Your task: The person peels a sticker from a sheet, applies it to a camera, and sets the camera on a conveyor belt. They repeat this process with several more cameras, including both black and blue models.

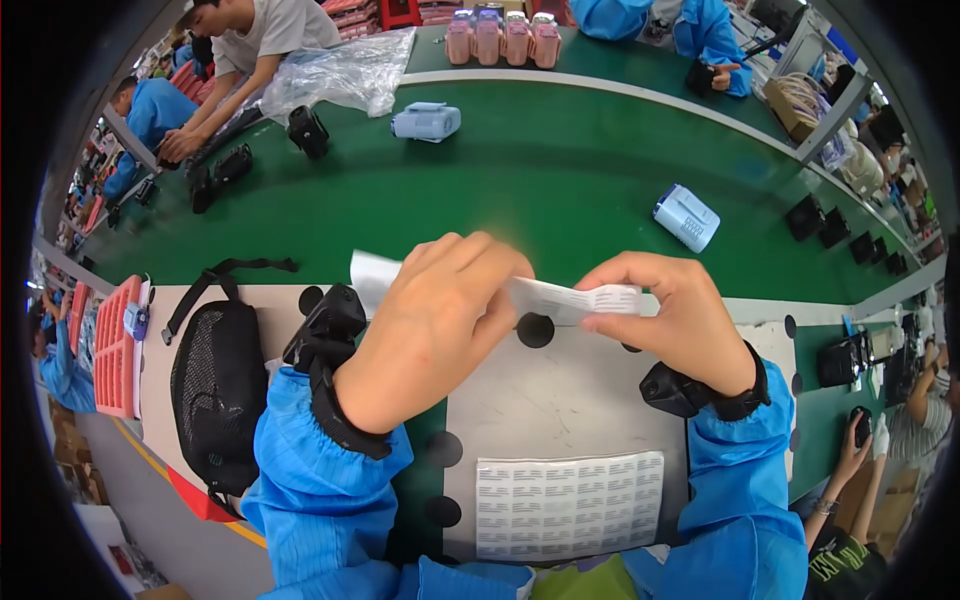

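Note:
A white strip of paper labels (560,300), printed with small lines, stretches between my two hands above the light work mat (560,390). At its left part, my left hand (440,310) is closed on it, back of the hand up, and a pale end of the paper sticks out past the knuckles. My right hand (675,315) pinches the other end between thumb and fingers, where the paper looks bent over. Close to my body, a flat sheet of printed labels (570,505) lies on the mat. Both wrists wear black straps with small black devices.
On the green bench beyond are a light-blue device (688,217), another light-blue device (427,121), black devices (308,131) and pink devices (502,40). A black mesh bag (215,390) and pink tray (118,345) lie left. Co-workers sit around.

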Tool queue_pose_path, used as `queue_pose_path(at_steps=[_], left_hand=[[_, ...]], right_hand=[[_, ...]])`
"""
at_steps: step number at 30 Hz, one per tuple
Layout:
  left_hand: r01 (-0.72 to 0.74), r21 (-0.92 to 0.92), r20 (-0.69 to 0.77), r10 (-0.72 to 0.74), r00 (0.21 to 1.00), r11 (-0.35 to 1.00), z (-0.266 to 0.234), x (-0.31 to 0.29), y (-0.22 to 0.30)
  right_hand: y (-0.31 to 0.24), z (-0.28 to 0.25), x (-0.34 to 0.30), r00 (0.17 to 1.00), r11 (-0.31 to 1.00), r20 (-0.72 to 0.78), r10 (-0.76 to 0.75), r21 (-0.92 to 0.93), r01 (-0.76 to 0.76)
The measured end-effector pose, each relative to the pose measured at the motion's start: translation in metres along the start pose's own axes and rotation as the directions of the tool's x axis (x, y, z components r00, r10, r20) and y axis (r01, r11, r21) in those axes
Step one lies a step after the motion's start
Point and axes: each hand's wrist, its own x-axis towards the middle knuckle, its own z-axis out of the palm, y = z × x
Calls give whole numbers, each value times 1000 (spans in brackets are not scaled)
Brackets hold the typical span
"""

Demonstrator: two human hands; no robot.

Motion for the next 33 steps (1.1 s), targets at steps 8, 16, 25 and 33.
queue_pose_path(at_steps=[8,16,25,33], left_hand=[[46,-145,-51,-54,997,988,11,-2,0],[227,-407,96,-206,974,885,-1,1,5],[235,-426,59,-233,971,873,3,1,7],[253,-423,77,-244,967,870,7,1,2]], right_hand=[[6,-1,-2,997,999,-66,-33,-5,33],[10,-5,-1,1000,999,-6,11,47,-11],[14,1,0,993,983,-105,-51,171,68],[14,1,3,995,991,-48,92,106,-86]])
